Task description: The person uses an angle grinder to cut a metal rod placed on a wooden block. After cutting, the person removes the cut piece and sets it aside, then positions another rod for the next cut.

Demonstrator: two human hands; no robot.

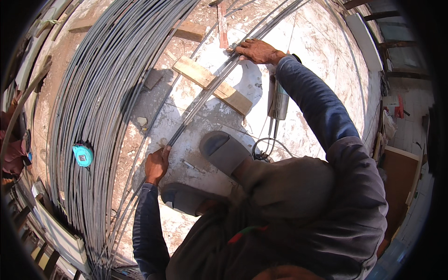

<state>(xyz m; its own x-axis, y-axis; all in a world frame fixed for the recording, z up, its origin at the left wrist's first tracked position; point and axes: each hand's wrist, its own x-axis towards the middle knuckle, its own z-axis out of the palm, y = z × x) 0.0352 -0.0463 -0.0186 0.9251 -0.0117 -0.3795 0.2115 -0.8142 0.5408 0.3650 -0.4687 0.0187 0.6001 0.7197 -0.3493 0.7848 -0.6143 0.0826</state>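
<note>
- We have the rods (199,103) running from 1 o'clock down to 8 o'clock, crossing over the plank (240,101) near 12.
- Our left hand (157,165) at 8 o'clock is closed around them; our right hand (257,51) at 1 o'clock curls its fingers over the far stretch. We cannot tell whether any rod ends inside the left fist.
- If either hold slackened, the rods could fan out or roll along the plank, being slim, loose and seemingly untied between our hands.
- The cord (256,148) loops just beside our right sandal (225,148) at 3 o'clock; a step that way might snag it and drag the tool (281,101) at 2.
- Should the pile (100,100) at 10 o'clock shift, the teal tape (83,154) lying on it at 9 could slide off.
- The white pen (189,164) near our sandals might get trodden on.
- The floor (326,88) is pale, patchy and stained, glaring in sun toward 2 o'clock and shaded around the plank.
- At the room's edges we see a white board (365,42) at 2 o'clock and a brown panel (396,179) at 3.
</note>
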